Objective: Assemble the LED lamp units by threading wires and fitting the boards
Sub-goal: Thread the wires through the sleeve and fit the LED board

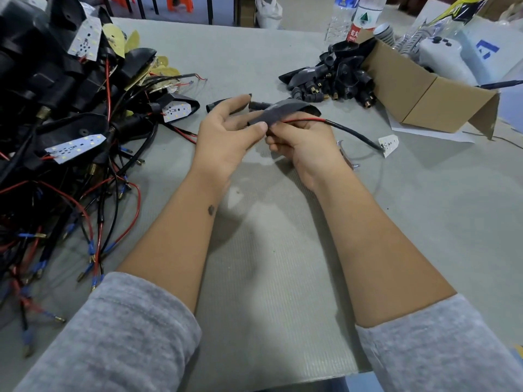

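Gripping black lamp housing (285, 108): left hand (226, 137) | right hand (305, 142) pinching wire (339, 126) | LED board (389, 144) on table (283, 250), toward right edge

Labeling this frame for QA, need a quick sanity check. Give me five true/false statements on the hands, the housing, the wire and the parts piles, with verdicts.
1. Both hands hold the black lamp housing above the table. True: left hand and right hand meet at it.
2. The LED board on the cable is already seated in the housing. False: it lies on the table, right of the hands.
3. The pile of wired units sits to the person's left. True.
4. The cardboard box stands on the left of the table. False: it is at the far right.
5. Loose black housings lie beside the box. True.
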